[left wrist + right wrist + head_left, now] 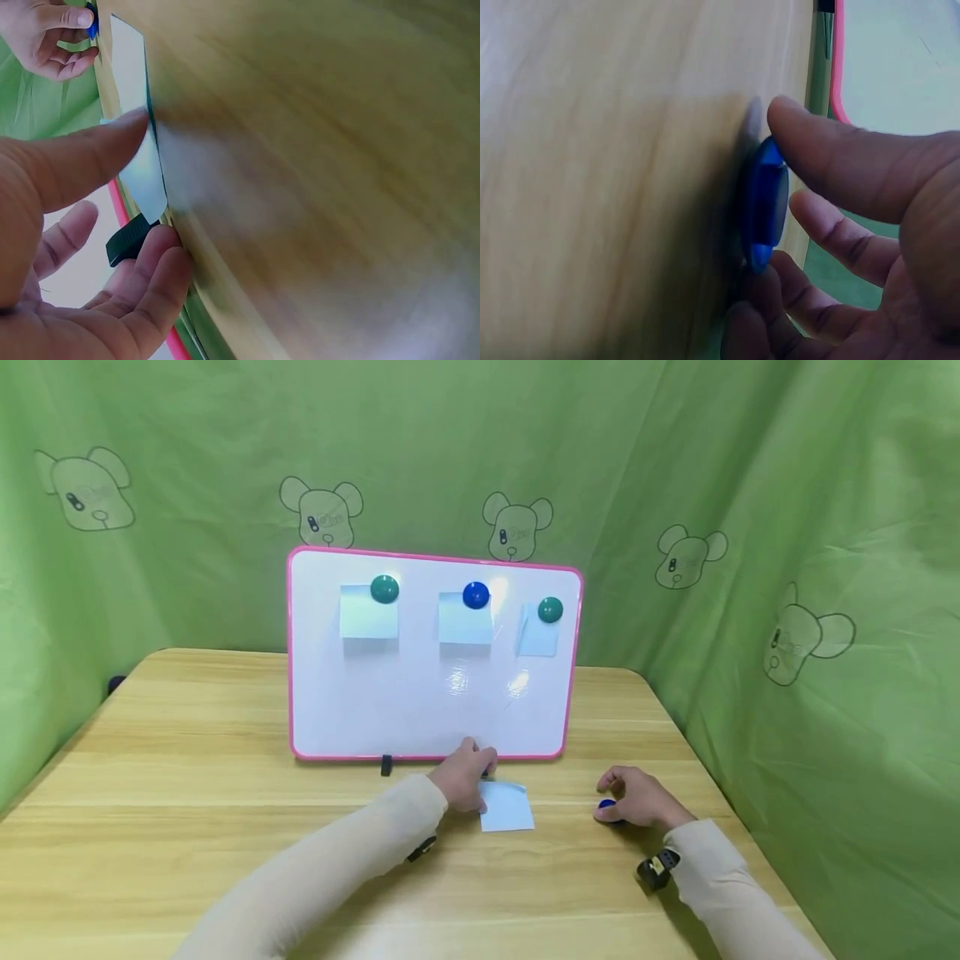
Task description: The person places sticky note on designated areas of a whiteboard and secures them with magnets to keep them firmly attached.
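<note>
A pale blue sticky note (507, 808) lies on the table in front of the whiteboard (420, 693). At its left edge is my left hand (465, 774), with the thumb (112, 150) over the paper and the fingers spread apart from it, near a black board foot (129, 238). To the right, my right hand (637, 797) pinches a round blue magnet (765, 206) by its rim between thumb and fingers, low over the tabletop. In the right wrist view the magnet stands on edge, its raised back toward the palm.
The pink-framed whiteboard carries three notes, under a green magnet (385, 589), a blue magnet (476, 595) and another green magnet (551, 610). A second black foot (386, 766) juts out below it. Green curtains (847, 760) surround the wooden table (187, 793).
</note>
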Demonstrator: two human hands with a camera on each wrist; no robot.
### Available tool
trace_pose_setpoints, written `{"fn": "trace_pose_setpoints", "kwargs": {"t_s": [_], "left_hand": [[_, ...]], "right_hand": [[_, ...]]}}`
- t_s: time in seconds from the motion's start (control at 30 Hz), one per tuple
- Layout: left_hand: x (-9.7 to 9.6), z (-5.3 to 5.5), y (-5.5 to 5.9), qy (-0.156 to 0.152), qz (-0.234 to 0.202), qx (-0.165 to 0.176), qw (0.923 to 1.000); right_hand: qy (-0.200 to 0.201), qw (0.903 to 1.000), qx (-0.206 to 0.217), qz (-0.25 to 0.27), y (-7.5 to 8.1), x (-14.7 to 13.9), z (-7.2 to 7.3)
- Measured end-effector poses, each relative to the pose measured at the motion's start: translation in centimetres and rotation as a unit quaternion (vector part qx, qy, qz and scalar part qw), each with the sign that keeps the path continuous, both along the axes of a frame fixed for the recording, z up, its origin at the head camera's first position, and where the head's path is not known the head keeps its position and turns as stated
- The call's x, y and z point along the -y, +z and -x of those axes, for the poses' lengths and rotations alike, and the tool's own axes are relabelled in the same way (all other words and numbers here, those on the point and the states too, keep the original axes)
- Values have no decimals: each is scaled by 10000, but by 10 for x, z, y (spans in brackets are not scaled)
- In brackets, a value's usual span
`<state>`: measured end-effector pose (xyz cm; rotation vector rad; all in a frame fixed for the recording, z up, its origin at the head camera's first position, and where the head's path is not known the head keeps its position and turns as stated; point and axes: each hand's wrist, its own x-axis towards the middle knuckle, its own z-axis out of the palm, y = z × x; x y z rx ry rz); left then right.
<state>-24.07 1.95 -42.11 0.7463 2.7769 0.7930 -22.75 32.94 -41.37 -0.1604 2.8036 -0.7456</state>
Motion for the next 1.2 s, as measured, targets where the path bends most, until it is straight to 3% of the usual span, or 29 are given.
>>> {"fn": "trace_pose_setpoints", "kwargs": {"t_s": [0.5,0.67,0.97,1.2], "left_hand": [[0,1,4,-396,539,-127,9977],[-1,-1,5,-388,647,25,9971],[-2,-2,5,-625,971,-246,9930],[-4,-3,2,-607,990,-166,9931]], "right_hand": [[121,9998,-96,105,-1,1,0],[63,9999,-53,84,-1,1,1],[-27,10000,30,56,-2,2,2],[-63,10000,49,22,-3,2,-1]]}}
